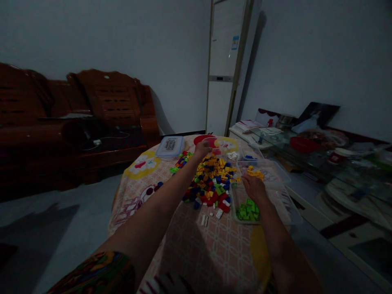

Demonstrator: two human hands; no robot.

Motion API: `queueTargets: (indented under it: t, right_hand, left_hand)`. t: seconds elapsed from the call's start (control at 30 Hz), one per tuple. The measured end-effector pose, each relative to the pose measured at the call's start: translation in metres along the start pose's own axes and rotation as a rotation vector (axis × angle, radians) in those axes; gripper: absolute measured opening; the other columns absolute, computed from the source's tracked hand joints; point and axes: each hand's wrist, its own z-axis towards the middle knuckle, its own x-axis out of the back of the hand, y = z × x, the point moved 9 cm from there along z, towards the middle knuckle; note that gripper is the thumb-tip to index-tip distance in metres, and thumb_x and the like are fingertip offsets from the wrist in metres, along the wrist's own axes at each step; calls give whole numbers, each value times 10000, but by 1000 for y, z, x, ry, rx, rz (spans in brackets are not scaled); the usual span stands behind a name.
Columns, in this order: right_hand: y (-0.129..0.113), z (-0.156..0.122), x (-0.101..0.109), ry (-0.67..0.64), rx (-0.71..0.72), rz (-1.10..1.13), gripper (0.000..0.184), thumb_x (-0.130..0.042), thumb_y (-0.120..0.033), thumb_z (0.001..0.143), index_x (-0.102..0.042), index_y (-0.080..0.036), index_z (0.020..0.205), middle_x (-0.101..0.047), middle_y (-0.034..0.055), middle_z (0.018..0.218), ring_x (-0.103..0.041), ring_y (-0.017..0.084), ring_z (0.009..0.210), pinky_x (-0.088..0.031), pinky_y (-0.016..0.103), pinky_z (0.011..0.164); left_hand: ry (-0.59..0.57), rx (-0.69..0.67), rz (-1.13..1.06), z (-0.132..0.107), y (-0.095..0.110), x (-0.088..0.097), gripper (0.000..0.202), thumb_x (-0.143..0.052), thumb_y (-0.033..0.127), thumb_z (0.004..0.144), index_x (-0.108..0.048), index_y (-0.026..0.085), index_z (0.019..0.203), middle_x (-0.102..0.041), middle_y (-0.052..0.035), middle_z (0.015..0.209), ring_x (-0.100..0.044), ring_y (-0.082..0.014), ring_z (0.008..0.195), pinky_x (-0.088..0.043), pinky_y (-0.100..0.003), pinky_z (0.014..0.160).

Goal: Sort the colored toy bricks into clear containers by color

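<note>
A heap of small plastic bricks [214,179] in yellow, red, blue and green lies in the middle of a round table with a patterned cloth [196,245]. My left hand [202,150] reaches over the far edge of the heap with its fingers curled down into the bricks; whether it holds one is hidden. My right hand [254,188] hovers over a clear tray [235,204] to the right of the heap, above a cluster of green bricks [248,210]. Its fingers point toward the heap and look bent. Another clear tray [277,173] behind it holds yellow bricks [255,173].
A lidded clear box [170,146] and a red plate [204,139] sit at the table's far side. A dark wooden sofa [76,118] stands to the left, a tall white air conditioner [225,65] behind, and a cluttered glass table [321,155] to the right.
</note>
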Motion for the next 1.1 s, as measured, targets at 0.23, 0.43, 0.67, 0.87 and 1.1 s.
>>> queueTargets:
  t: [0.23,0.43,0.67,0.87,1.1]
  right_hand:
    - [-2,0,3,-22,-1,-15,328,-436,-265,970,-755,-191,994,-771,101,960,-693,224,883,-443,288,769]
    - [-2,0,3,-28,-18,-21,325,-445,-261,970,-753,-179,1031,-771,111,979,-693,219,883,-431,282,772]
    - [-4,0,5,-33,-9,-29,334,-429,-268,979,-748,-169,980,-767,109,943,-687,220,867,-413,281,749]
    - [-5,0,5,-45,-9,-32,320,-434,-253,982,-744,-174,988,-766,107,965,-690,214,887,-416,273,764]
    - [-2,0,2,-42,-19,-29,316,-441,-255,983,-748,-183,1001,-767,101,989,-697,219,904,-433,281,779]
  left_hand:
    - [-267,-59,326,-74,-21,-8,155,-649,213,744,-771,154,818,-696,-16,660,-617,-154,629,-482,-254,654]
    - [-486,-255,638,-122,-21,-25,133,-676,204,740,-781,185,819,-739,-37,800,-658,-187,764,-463,-255,714]
    - [-493,-243,802,-137,-27,-28,293,-666,128,745,-763,194,1014,-737,-53,937,-665,-204,900,-485,-269,809]
    - [-441,-219,662,-133,-29,-18,209,-702,176,750,-776,195,944,-754,-39,927,-675,-175,848,-502,-247,791]
    - [-275,151,169,-82,-49,-8,99,-661,167,756,-745,128,791,-682,0,616,-606,-115,541,-484,-219,577]
